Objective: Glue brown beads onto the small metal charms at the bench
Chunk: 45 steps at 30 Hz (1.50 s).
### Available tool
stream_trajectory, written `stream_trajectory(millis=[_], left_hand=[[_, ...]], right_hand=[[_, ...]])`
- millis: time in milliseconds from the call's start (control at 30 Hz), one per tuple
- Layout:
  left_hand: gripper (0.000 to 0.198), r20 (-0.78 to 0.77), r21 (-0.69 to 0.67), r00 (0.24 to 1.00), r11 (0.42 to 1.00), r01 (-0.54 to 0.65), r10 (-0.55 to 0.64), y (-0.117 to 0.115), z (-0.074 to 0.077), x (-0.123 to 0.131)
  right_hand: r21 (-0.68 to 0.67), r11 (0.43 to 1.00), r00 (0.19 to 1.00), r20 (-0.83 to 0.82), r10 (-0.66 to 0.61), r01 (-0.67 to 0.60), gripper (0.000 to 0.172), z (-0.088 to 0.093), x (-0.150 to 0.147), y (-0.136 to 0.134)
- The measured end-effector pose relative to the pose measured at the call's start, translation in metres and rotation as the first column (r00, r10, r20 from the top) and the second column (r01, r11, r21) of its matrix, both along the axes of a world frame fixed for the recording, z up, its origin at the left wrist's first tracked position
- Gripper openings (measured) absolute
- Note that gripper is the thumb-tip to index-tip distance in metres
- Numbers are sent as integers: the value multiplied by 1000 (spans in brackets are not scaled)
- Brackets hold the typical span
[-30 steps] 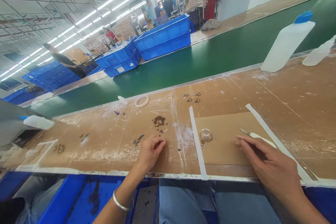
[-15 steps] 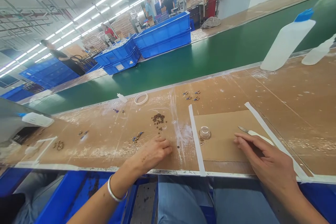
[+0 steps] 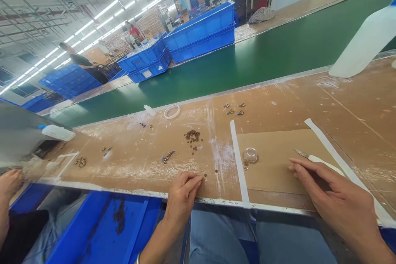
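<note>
My left hand (image 3: 182, 194) rests low over the cardboard-covered table, thumb and fingers pressed together; anything between them is hidden. Right by its fingertips lies a small brown disc (image 3: 205, 175), with a second disc (image 3: 216, 171) a little farther right. A pile of similar brown discs (image 3: 193, 136) sits above this hand. My right hand (image 3: 340, 202) is at the brown cardboard sheet (image 3: 278, 144), thumb and forefinger closed at the tips on something too small to make out, if anything. Beside those fingers lies a white-handled pointed blade (image 3: 324, 164). A clear round cup (image 3: 250, 155) stands on the sheet, tiny pieces (image 3: 246, 168) near it.
White tape strips (image 3: 239, 165) edge the sheet. Small blue-and-gold pieces (image 3: 234, 109) lie beyond it, more (image 3: 167, 157) to the left. A tape roll (image 3: 172, 111), a white bottle (image 3: 365, 43) and a green belt (image 3: 278, 49) lie farther back. Another person's hand (image 3: 10, 181) is at far left.
My left hand has drawn back toward the table edge and turned, and a disc now shows at its fingertips. My right hand keeps its pinch near the blade. The view has shifted left.
</note>
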<state>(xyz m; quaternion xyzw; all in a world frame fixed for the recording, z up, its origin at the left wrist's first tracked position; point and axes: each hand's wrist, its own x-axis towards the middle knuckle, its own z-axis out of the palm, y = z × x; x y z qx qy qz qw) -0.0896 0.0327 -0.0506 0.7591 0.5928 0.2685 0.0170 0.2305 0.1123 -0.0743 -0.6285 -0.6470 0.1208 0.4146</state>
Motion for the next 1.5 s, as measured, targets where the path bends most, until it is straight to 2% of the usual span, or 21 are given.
stream_trajectory(millis=[233, 367, 733, 833, 933, 1033, 1100, 1500], left_hand=[[20, -132, 78, 990, 997, -31, 41, -1, -4, 35], [19, -205, 104, 977, 994, -41, 61, 6, -6, 44], [22, -266, 90, 958, 992, -87, 108, 10, -6, 45], [22, -227, 121, 968, 989, -83, 109, 7, -7, 43], [18, -142, 164, 977, 977, -136, 160, 1, -7, 35], [16, -85, 144, 972, 968, -204, 217, -5, -7, 26], [16, -83, 128, 973, 971, -204, 215, -7, -7, 23], [18, -107, 115, 970, 971, -207, 219, -5, -10, 26]], right_hand=[[-17, 1000, 1000, -24, 8, -8, 35, -3, 0, 2], [13, 1000, 1000, -21, 18, -17, 37, -5, 0, 2], [-19, 999, 999, -34, 29, -29, 36, -2, 1, -1], [-14, 1000, 999, -35, 26, -27, 35, -3, 1, -1], [-31, 999, 999, -44, 23, -24, 34, -4, 1, -1], [-73, 997, 999, -48, 23, -26, 35, -3, 1, -2], [-88, 996, 999, -47, 20, -24, 34, -3, 2, -3], [0, 1000, 1000, -8, 30, -30, 36, -2, 1, -1]])
